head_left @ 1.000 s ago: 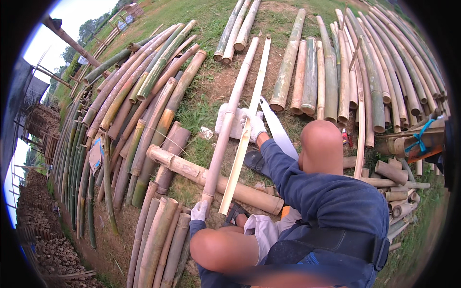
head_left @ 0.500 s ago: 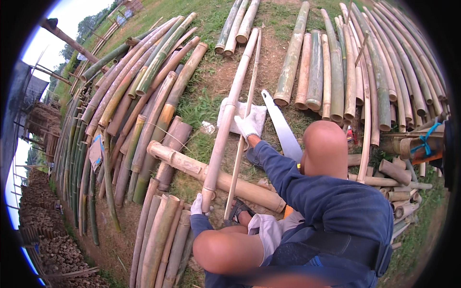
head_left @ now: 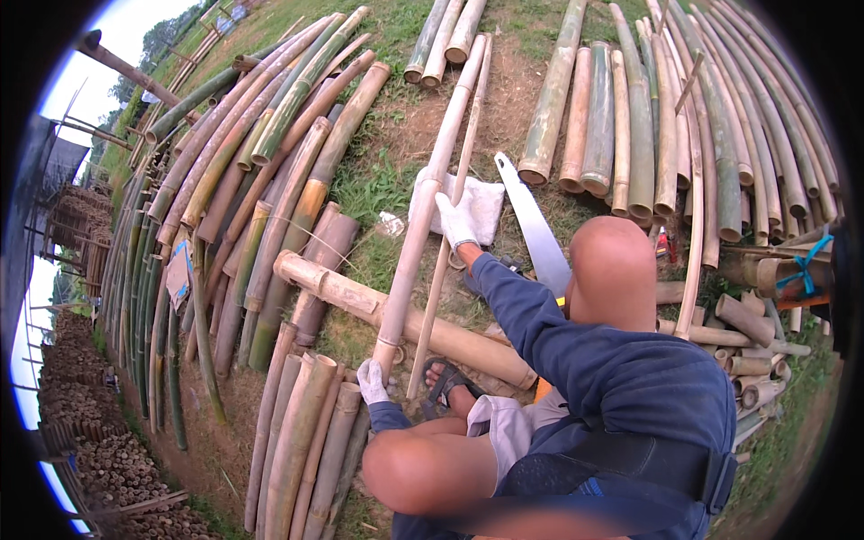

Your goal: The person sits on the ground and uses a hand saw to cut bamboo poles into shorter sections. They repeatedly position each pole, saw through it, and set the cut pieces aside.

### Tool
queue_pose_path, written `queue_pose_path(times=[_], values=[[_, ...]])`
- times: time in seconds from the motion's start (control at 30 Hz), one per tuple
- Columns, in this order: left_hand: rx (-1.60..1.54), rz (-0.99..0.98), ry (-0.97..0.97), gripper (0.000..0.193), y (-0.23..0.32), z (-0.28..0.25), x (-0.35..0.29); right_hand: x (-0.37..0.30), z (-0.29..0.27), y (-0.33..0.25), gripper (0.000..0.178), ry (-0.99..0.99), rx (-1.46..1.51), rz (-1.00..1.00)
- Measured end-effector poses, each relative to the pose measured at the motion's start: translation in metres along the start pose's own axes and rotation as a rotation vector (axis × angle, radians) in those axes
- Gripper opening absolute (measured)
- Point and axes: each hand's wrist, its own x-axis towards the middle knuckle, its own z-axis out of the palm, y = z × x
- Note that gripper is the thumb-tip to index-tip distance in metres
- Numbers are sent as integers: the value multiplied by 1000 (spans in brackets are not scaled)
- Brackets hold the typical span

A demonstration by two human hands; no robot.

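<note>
A long pale bamboo pole (head_left: pixel 418 238) slants away from me over a thicker bamboo log (head_left: pixel 432 333) lying crosswise. Close along its right side runs a thin bamboo stick (head_left: pixel 436 288). My left hand (head_left: pixel 372 382), in a white glove, is closed around the pole's near end, its fingers partly hidden. Farther up, my gloved right hand (head_left: pixel 459 222) lies across the thin stick, fingers stretched and apart, the foremost touching the pole. Beneath the pole is a white sack-like pad (head_left: pixel 481 213). A handsaw (head_left: pixel 533 238) leans with its blade pointing away, right of my right hand.
Cut bamboo poles lie in rows at the left (head_left: pixel 297 117), near left (head_left: pixel 301 441) and far right (head_left: pixel 598 135). Short bamboo offcuts (head_left: pixel 742 319) are heaped right of my knee. My sandalled foot (head_left: pixel 447 382) is below the crosswise log.
My right hand's foremost finger has come onto the pole, where it was beside it before. The thin stick's near end has shifted slightly left. My left hand stays at the pole's near end.
</note>
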Motion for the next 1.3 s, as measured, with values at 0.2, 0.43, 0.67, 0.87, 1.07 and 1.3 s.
queue_pose_path(times=[0.2, 0.43, 0.67, 0.87, 1.07, 1.3], values=[[86, 177, 58, 59, -20, -5, 14, -2, 22, 5, 88, -45, -260, 69], [-148, -126, 100, 62, 8, 14, -11, 0, 44, 32, 106, -47, -504, 106], [-181, -46, 151, 53, 10, 22, -20, 21, 18, 37, 83, -54, -379, 230], [-149, -47, 128, 55, 4, 16, -17, 7, 18, 34, 101, -101, -523, 201], [-228, 72, 235, 58, -7, 27, -10, -5, 30, 29, 121, -158, -560, 68], [438, 427, 411, 76, 44, 49, -35, 4, 35, 43, 127, -245, -544, 110]])
